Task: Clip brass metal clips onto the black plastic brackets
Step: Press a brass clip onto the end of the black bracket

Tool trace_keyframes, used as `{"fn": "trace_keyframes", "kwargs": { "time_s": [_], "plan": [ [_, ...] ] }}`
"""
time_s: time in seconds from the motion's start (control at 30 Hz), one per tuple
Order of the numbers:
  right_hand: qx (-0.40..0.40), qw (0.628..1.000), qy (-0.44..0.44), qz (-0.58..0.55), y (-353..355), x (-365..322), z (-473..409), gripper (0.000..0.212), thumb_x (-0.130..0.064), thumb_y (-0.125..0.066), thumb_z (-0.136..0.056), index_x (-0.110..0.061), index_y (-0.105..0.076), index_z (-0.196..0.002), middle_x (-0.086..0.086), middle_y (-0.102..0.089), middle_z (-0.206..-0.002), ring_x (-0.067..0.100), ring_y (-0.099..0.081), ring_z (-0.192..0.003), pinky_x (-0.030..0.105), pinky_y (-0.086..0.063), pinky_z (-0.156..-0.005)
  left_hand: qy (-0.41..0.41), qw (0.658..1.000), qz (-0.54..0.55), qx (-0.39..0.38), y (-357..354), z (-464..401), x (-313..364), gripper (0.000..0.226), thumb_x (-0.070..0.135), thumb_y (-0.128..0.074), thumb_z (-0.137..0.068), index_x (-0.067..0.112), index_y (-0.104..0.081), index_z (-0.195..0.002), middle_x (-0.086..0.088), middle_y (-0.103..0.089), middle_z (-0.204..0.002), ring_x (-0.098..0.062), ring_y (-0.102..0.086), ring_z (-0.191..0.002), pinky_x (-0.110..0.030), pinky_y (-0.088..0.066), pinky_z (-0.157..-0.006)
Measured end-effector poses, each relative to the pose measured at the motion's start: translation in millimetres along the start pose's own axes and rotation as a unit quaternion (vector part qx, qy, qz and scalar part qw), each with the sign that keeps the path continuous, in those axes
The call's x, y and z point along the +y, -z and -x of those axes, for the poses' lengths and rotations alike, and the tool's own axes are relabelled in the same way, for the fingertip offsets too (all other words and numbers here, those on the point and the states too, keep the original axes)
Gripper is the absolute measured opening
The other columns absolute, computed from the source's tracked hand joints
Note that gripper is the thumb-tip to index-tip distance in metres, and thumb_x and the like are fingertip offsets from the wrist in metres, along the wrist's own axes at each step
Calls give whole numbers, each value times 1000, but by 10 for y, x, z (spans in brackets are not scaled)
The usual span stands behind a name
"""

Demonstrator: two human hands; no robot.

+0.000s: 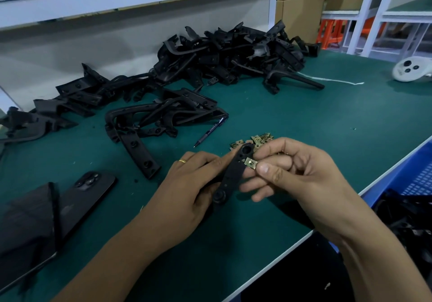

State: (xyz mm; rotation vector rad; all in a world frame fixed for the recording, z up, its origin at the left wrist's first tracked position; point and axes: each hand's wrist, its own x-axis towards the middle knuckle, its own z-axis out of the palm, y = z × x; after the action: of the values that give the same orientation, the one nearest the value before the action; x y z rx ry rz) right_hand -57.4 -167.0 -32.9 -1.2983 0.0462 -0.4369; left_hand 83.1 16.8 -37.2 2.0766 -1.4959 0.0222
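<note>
Head view: the left hand (pixel 187 184) grips a black bracket (pixel 230 175) above the green counter (pixel 304 119). The right hand (pixel 297 173) pinches a brass clip (pixel 251 163) against the bracket's edge (thumb on top). Loose clips (pixel 259 139) lie just behind; more brackets (pixel 222 53) are piled farther back.

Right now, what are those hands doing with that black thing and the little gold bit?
A person is putting a part together at a green workbench. The left hand holds a black plastic bracket, and the right hand pinches a small brass clip against the bracket's edge, near its upper end. Whether it is fully clipped on is hard to tell. More loose brass clips lie just behind the hands, and a big pile of black brackets waits farther back.
</note>
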Motion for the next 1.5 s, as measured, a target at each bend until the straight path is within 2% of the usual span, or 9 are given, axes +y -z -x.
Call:
{"fn": "trace_keyframes", "kwargs": {
  "time_s": [0.07, 0.17, 0.3, 0.5, 0.63, 0.9, 1.0, 1.23, 1.5],
  "plan": [
    [4, 1000, 4, 14, 7, 18, -17, 26, -7, -66, -90, 2, -54, -111, 26, -75, -90, 39, -76, -72, 32, -58, -55, -10, 1000, 10, -6, 18, 9, -1, 68, 15, -29, -89, 33, -47, -153, 11, -58, -123, -21, -52, -110, -45, -45, -98],
    [-17, 998, 25, 60, 27, 34, -16, 33, -11, -64, -94, -9, -58, -126, 20, -75, -88, 36, -73, -66, 29, -53, -50, -10, 1000, 4, -5, 8, 9, -40, 63, -3, -50, -97, 33, -52, -149, 12, -57, -122, -21, -52, -110, -46, -45, -94],
    [-31, 993, 42, 103, 31, 51, -13, 25, -12, -64, -96, -13, -65, -121, 13, -70, -81, 27, -67, -62, 28, -47, -47, -25, 999, -35, -25, -8, 3, -22, 69, -7, -59, -93, 37, -54, -147, 13, -57, -124, -21, -52, -112, -44, -46, -93],
    [91, 970, 93, 208, -104, 131, -49, 16, -16, -66, -99, -29, -69, -108, 4, -68, -75, 17, -62, -58, 17, -43, -52, -8, 999, -32, 6, -1, -6, -66, 62, 6, -45, -96, 32, -49, -152, 12, -56, -122, -19, -51, -110, -40, -45, -95],
    [287, 866, 150, 381, 84, 127, -21, 10, -25, -64, -100, -30, -70, -94, -11, -67, -78, 9, -61, -76, 20, -46, -68, 29, 995, -44, 83, 0, -35, -87, 53, 28, -47, -100, 33, -47, -152, 13, -56, -119, -14, -49, -109, -33, -42, -99],
    [212, 723, 73, 653, -11, 202, -44, 21, -30, -68, -94, -29, -72, -115, -5, -45, -100, 20, -41, -101, 36, -47, -65, 99, 990, -50, 91, 33, -11, -204, 57, 33, -54, -92, 36, -50, -149, 13, -57, -116, -18, -50, -110, -39, -46, -98],
    [187, 721, 72, 663, -30, 191, -45, 18, -39, -67, -94, -34, -73, -110, -5, -45, -100, 19, -40, -101, 32, -41, -61, 95, 990, -51, 91, 16, -6, -211, 55, 32, -58, -93, 39, -51, -147, 15, -57, -116, -18, -51, -109, -41, -46, -98],
    [156, 792, 73, 586, 27, 201, -61, 9, -39, -81, -84, -37, -72, -85, -18, -50, -95, 10, -40, -96, 31, -45, -76, 95, 991, -56, 81, 19, 7, -200, 55, 37, -57, -94, 40, -50, -149, 21, -57, -121, -11, -50, -114, -37, -44, -102],
    [146, 751, 123, 632, -16, 203, -81, 6, -28, -74, -92, -25, -75, -86, -8, -56, -95, 20, -44, -91, 40, -42, -83, 101, 990, -55, 86, 21, -5, -212, 55, 32, -61, -95, 39, -52, -148, 17, -59, -121, -13, -51, -113, -34, -43, -100]
  ]
}}
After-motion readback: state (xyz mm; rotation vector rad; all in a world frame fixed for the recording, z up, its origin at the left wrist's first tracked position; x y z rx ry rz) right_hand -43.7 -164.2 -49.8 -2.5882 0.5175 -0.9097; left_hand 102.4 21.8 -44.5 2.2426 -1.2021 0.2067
